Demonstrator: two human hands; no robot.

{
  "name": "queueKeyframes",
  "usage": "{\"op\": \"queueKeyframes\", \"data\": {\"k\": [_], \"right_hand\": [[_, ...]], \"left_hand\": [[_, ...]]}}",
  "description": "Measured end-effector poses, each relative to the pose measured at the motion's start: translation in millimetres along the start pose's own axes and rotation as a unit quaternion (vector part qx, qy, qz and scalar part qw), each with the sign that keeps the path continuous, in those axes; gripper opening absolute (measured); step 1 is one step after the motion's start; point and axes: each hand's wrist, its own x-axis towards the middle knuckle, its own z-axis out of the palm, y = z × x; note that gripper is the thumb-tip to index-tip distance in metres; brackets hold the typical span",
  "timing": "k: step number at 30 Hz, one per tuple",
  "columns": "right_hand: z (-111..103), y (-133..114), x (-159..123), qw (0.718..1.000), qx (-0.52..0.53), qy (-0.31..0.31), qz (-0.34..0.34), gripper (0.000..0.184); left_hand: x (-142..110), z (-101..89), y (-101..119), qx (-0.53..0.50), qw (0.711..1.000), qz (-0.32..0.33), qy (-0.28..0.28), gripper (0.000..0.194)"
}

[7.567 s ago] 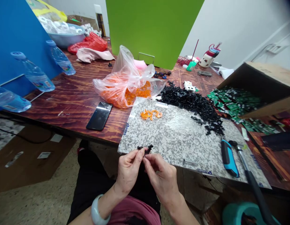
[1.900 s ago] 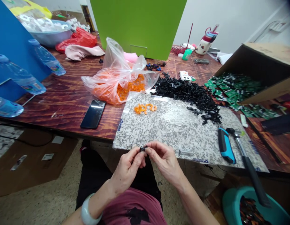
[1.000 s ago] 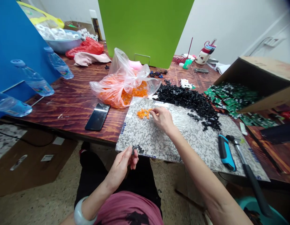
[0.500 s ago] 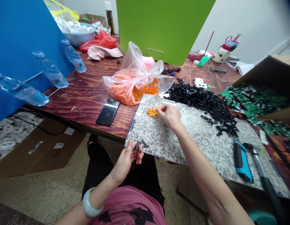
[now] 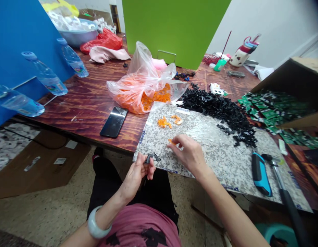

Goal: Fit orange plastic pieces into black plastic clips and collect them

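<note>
My left hand (image 5: pixel 142 166) is closed on a curved black plastic part (image 5: pixel 151 157), held at the front edge of the speckled board (image 5: pixel 156 139). Over the board, my right hand (image 5: pixel 187 151) pinches a small orange plastic piece (image 5: pixel 170 141) between thumb and fingertips. Two small groups of orange pieces (image 5: pixel 164 122) lie on the board just beyond the right hand. To the right of them is a patch of clear, thin strands or pieces (image 5: pixel 210 133), and behind that a large heap of black parts (image 5: pixel 218 108).
A clear bag of orange pieces (image 5: pixel 138 97) and a phone (image 5: pixel 114 121) lie to the left of the board. A blue-handled tool (image 5: pixel 261 174) and a hammer (image 5: pixel 284 192) rest at right, near a box of green boards (image 5: pixel 272 109). Water bottles (image 5: pixel 71 58) stand far left.
My right hand has drawn back from the orange pile toward me, now with an orange piece in its fingertips. My left hand still holds the black part. The view has shifted slightly.
</note>
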Motion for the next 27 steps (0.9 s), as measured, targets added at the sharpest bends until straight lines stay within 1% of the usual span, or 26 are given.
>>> {"op": "queueKeyframes", "data": {"k": [3, 5, 8, 12, 16, 19, 23, 27], "right_hand": [[1.2, -0.8, -8.4, 1.0, 0.011, -0.025, -0.005, 0.018], [-2.3, 2.5, -8.2, 0.999, 0.024, -0.025, 0.006, 0.018], [-7.5, 10.0, -4.2, 0.999, -0.004, -0.027, 0.024, 0.015], [-4.3, 13.1, -0.1, 0.996, -0.048, -0.076, 0.0, 0.018], [2.3, 9.9, 1.5, 0.989, -0.051, -0.133, -0.028, 0.018], [1.6, 9.4, 1.0, 0.985, -0.047, -0.162, -0.026, 0.018], [-3.6, 10.0, -3.7, 0.986, -0.05, -0.162, 0.001, 0.016], [-5.6, 8.9, -10.5, 0.989, -0.02, -0.146, 0.011, 0.015]], "left_hand": [[0.1, 0.4, 0.6, 0.002, 1.0, 0.0, -0.006, 0.051], [0.1, -0.1, 0.2, 0.001, 1.0, -0.001, -0.011, 0.05], [-0.1, -0.7, -1.6, 0.0, 1.0, -0.001, -0.011, 0.049], [-1.0, 0.7, -3.7, 0.009, 1.0, 0.002, -0.007, 0.049], [-2.6, 2.4, -3.3, 0.022, 1.0, 0.007, -0.013, 0.051], [-3.1, 2.3, -2.8, 0.024, 1.0, 0.011, -0.009, 0.051], [-2.4, 2.2, -3.3, 0.021, 1.0, 0.01, -0.006, 0.046], [-1.1, 4.8, -4.0, 0.019, 1.0, -0.002, -0.006, 0.04]]}}
